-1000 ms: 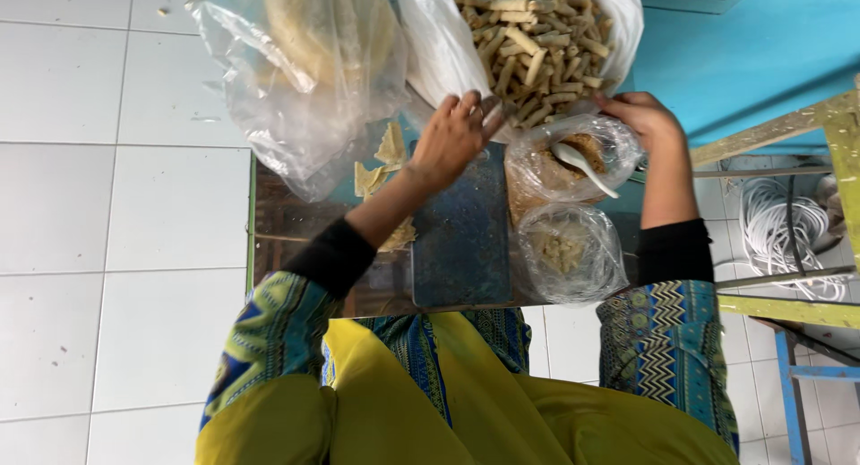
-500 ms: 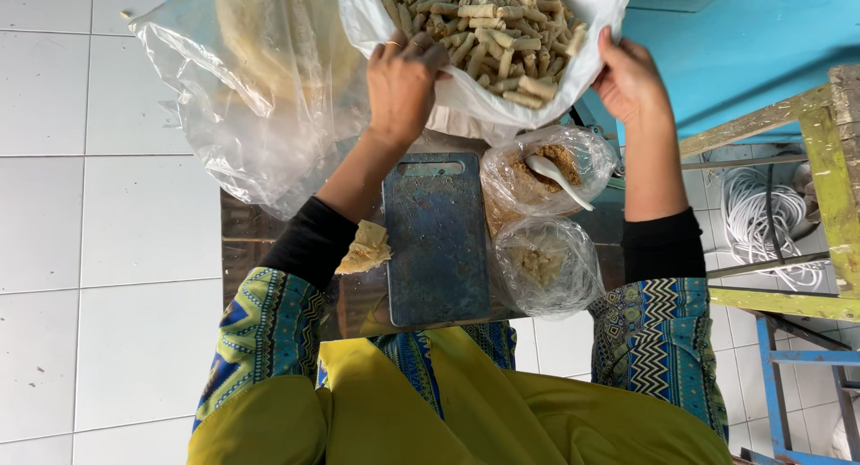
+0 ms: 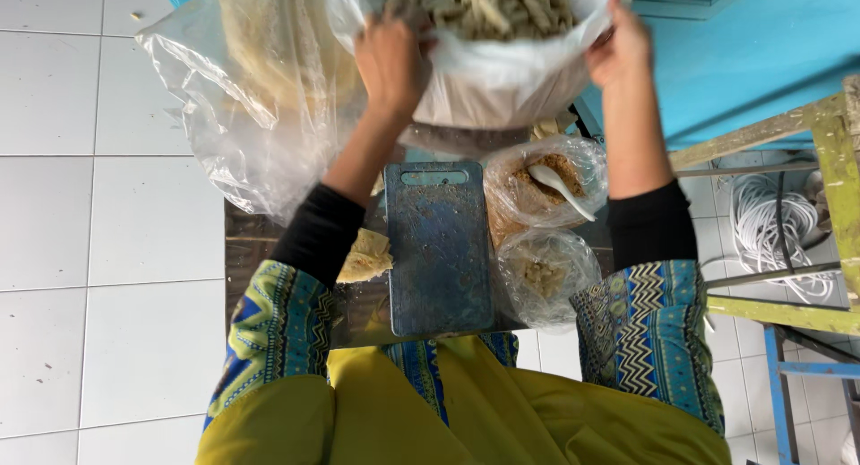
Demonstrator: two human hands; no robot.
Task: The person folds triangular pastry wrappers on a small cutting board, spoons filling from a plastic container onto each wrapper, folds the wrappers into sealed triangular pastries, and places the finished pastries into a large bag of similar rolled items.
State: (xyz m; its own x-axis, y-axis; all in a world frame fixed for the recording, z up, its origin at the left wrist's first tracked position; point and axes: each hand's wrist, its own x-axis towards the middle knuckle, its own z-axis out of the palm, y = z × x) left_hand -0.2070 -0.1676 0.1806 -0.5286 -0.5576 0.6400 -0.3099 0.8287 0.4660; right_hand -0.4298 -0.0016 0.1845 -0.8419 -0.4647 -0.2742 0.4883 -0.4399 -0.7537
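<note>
Hands grip a large white plastic bag [image 3: 502, 80] at the far edge of the scene, seen from above by a seated person in patterned blue-green sleeves and yellow clothing. The left hand [image 3: 390, 62] is closed over the bag's left rim, fingers curled into the plastic; the right hand [image 3: 618, 48] clasps the right rim the same way, thumb and fingers pinching the film. The bag is open at the top and heaped with pale brown stick-shaped snack pieces [image 3: 488, 8]. Judging by how full it is and how the film bulges, it looks fairly heavy, soft-sided and apt to sag or spill, and the thin plastic is likely slippery, so a two-sided hold on gathered rim, as here, seems the safest place to take it; the sticks look brittle and would probably break if squeezed. Left of it lies a big, crumpled clear plastic bag [image 3: 251, 107] holding something pale yellow. Nearer the person, a worn blue cutting board [image 3: 439, 250] lies on a low dark table [image 3: 251, 250]. Just right of the board sit two small clear bags: the farther one [image 3: 546, 183] holds brown crumbs and a white spoon [image 3: 560, 187], the nearer one [image 3: 546, 277] a paler filling. A pale yellow wafer-like piece [image 3: 367, 254] lies left of the board. White tiled floor [image 3: 107, 205] surrounds the table; coiled white cable [image 3: 779, 241] lies far right.
</note>
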